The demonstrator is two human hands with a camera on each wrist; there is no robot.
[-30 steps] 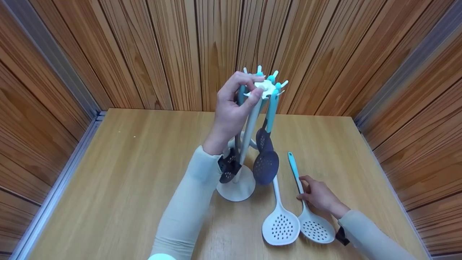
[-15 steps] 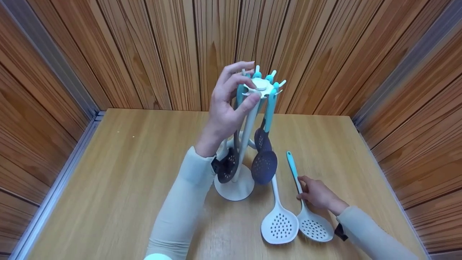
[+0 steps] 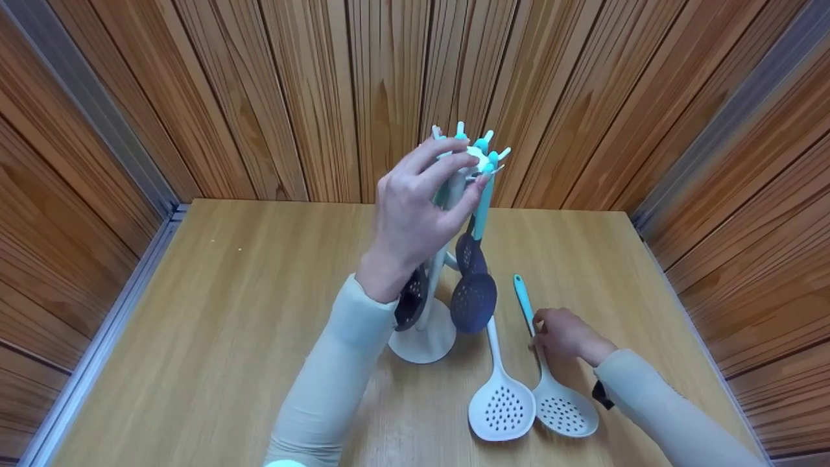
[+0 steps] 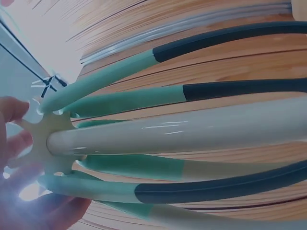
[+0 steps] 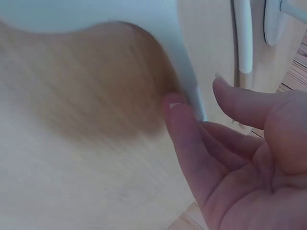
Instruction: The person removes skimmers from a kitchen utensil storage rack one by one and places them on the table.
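A white utensil stand (image 3: 425, 344) with a ring of hooks at its top rises mid-table. My left hand (image 3: 421, 207) grips this top, fingers over it and thumb at the right side. In the left wrist view, the fingertips lie around the hooked disc (image 4: 41, 139). Turquoise-handled utensils hang from it, including a dark skimmer (image 3: 474, 301). At the right, my right hand (image 3: 567, 332) holds the handle of a white skimmer (image 3: 563, 408) lying on the table. The right wrist view shows its thumb (image 5: 242, 103) raised off the handle, the other fingers curled beside it.
A white slotted turner (image 3: 502, 407) lies just left of the held skimmer, its handle reaching toward the stand's base. Another dark perforated utensil (image 3: 412, 301) hangs behind the left wrist. Wood-panelled walls (image 3: 292, 97) enclose the table (image 3: 259, 324) at the back and sides.
My left hand's fingers opened away from the stand's top, then came back over it, further across. My right hand shifted slightly up along the skimmer's handle; the skimmer lies nearly as before.
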